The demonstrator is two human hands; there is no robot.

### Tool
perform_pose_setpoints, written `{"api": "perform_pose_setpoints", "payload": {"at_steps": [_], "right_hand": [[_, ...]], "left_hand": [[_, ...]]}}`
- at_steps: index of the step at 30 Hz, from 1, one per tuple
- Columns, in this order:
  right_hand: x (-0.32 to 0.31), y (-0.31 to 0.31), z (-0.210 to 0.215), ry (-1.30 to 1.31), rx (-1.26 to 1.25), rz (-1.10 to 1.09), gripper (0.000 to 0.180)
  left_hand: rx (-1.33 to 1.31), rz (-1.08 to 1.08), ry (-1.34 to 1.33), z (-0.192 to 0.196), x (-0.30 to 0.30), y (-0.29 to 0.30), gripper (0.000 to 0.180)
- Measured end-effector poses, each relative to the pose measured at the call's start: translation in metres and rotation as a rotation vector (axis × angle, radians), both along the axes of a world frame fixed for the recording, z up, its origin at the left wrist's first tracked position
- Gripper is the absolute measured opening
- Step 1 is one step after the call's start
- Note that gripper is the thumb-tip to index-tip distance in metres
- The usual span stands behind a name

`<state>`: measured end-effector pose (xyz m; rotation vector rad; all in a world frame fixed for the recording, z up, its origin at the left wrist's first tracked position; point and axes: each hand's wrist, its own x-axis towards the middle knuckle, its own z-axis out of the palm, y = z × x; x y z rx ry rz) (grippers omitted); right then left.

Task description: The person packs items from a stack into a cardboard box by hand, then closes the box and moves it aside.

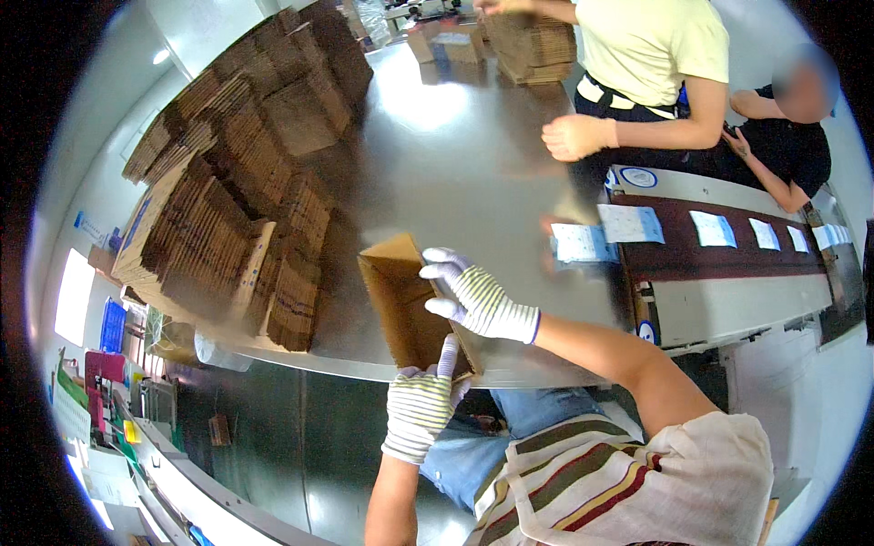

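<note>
A small brown cardboard box, partly opened out, sits at the near edge of the shiny metal table. My left hand, in a white striped glove, grips the box's near end from below. My right hand, gloved the same way, presses on the box's right side with fingers spread along its top edge. Both forearms are bare.
Large stacks of flattened cardboard boxes cover the table's left side. A conveyor belt carrying white and blue packets runs on the right. Two other people stand at the far right, with another cardboard stack beside them.
</note>
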<state>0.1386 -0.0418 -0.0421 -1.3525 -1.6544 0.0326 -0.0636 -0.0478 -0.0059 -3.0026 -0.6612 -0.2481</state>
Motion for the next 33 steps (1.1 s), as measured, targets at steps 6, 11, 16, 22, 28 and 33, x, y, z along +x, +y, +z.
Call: {"api": "perform_pose_setpoints", "payload": {"at_steps": [6,11,16,22,28,33], "right_hand": [[0.02,-0.057,-0.032,0.06,-0.203,-0.068,0.038],[0.018,-0.087,-0.063,0.082,-0.48,-0.043,0.035],[0.025,-0.094,-0.051,-0.009,-0.564,0.0,0.038],[0.067,-0.09,-0.036,-0.079,-0.589,-0.074,0.036],[0.192,-0.079,-0.053,0.359,-0.595,-0.279,0.035],[0.263,-0.083,0.001,-0.182,-0.692,-0.42,0.031]], "left_hand": [[-0.016,-0.013,-0.005,-0.002,0.005,0.004,0.072],[0.026,-0.009,-0.02,0.0,0.006,0.001,0.07],[0.037,-0.029,-0.045,-0.002,0.004,0.003,0.067],[0.068,-0.067,-0.099,-0.005,0.006,0.004,0.066],[0.019,-0.019,0.037,0.0,0.008,0.0,0.071],[0.08,-0.053,-0.085,-0.001,0.0,0.002,0.071]]}}
